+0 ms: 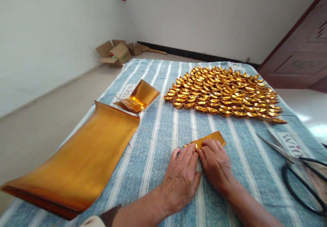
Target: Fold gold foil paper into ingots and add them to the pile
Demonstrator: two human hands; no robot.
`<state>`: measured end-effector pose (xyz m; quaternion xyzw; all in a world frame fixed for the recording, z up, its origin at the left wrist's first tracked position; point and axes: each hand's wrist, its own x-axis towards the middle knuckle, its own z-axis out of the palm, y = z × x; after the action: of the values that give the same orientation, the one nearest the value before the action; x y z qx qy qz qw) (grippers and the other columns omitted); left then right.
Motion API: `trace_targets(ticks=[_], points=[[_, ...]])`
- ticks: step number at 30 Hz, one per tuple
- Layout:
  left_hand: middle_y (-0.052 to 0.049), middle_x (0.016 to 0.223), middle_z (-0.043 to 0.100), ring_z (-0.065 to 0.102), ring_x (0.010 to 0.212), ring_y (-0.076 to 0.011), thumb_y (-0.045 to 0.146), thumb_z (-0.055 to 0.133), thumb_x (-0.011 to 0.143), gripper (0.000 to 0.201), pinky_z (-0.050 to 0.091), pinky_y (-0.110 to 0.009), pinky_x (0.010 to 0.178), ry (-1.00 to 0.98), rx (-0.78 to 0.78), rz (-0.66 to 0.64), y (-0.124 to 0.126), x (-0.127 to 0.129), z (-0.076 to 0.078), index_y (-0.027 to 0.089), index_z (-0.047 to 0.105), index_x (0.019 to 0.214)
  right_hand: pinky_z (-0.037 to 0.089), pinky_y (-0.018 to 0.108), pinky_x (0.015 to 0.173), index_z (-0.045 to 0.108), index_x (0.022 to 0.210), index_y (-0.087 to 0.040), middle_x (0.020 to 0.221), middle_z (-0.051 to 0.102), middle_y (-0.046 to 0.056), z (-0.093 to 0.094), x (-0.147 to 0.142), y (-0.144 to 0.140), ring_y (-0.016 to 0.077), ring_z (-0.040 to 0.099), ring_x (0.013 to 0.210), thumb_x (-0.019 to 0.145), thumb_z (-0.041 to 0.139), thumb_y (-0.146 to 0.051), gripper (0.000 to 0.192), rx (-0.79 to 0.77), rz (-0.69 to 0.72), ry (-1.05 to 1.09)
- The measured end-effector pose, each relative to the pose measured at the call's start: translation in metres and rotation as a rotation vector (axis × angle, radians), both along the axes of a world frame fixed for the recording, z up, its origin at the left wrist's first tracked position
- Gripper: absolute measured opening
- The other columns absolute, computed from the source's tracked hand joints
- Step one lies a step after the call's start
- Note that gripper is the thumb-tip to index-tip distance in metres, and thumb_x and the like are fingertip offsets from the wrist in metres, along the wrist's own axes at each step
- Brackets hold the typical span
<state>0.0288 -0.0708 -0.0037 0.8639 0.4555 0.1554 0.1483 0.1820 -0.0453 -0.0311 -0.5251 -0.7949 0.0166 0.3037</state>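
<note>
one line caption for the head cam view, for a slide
Both hands, left hand and right hand, press a folded gold paper strip flat on a striped cloth beside rows of folded gold ingots.

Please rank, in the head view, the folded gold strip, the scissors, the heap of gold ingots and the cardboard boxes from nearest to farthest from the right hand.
1. Folded gold strip, under the right hand fingertips.
2. Scissors, to its right.
3. Heap of gold ingots, ahead on the cloth.
4. Cardboard boxes, on the floor, far left.
</note>
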Motion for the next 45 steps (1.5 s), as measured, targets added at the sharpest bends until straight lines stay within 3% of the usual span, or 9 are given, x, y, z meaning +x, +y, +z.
trace_targets(ticks=[14, 23, 35, 45], points=[[-0.019, 0.142, 0.044, 0.041, 0.131, -0.0287, 0.024, 0.05, 0.086, 0.049, 0.037, -0.05, 0.104, -0.002, 0.036, -0.006, 0.001, -0.005, -0.004, 0.011, 0.041, 0.132, 0.044, 0.038, 0.075, 0.055, 0.071, -0.019, 0.09, 0.058, 0.01, -0.007, 0.003, 0.0, 0.0233, 0.051, 0.086, 0.095, 0.042, -0.025, 0.028, 0.025, -0.08, -0.136], [-0.017, 0.141, 0.046, 0.043, 0.129, -0.029, 0.028, 0.053, 0.086, 0.048, 0.037, -0.049, 0.103, 0.046, 0.04, -0.004, 0.004, -0.004, -0.002, 0.012, 0.046, 0.13, 0.045, 0.043, 0.082, 0.057, 0.074, -0.019, 0.102, 0.058, 0.012, -0.008, 0.008, 0.002, 0.0268, 0.049, 0.099, 0.092, 0.047, -0.026, 0.022, -0.008, -0.087, -0.133], [-0.016, 0.148, 0.037, 0.035, 0.136, -0.0261, 0.036, 0.049, 0.092, 0.056, 0.024, -0.059, 0.109, 0.149, 0.011, -0.047, 0.006, -0.015, -0.004, 0.013, 0.034, 0.14, 0.045, 0.042, 0.081, 0.059, 0.075, -0.019, 0.099, 0.058, 0.01, -0.007, 0.012, 0.005, 0.0249, 0.05, 0.099, 0.089, 0.051, -0.02, 0.017, -0.028, -0.047, -0.051], [-0.016, 0.147, 0.038, 0.038, 0.134, -0.0276, 0.043, 0.052, 0.09, 0.058, 0.02, -0.062, 0.109, 0.165, 0.048, -0.02, 0.007, -0.018, -0.003, 0.017, 0.037, 0.14, 0.047, 0.042, 0.084, 0.055, 0.07, -0.019, 0.1, 0.058, 0.01, -0.003, 0.017, 0.006, 0.0241, 0.051, 0.098, 0.087, 0.056, -0.022, 0.017, -0.087, -0.025, 0.016]])
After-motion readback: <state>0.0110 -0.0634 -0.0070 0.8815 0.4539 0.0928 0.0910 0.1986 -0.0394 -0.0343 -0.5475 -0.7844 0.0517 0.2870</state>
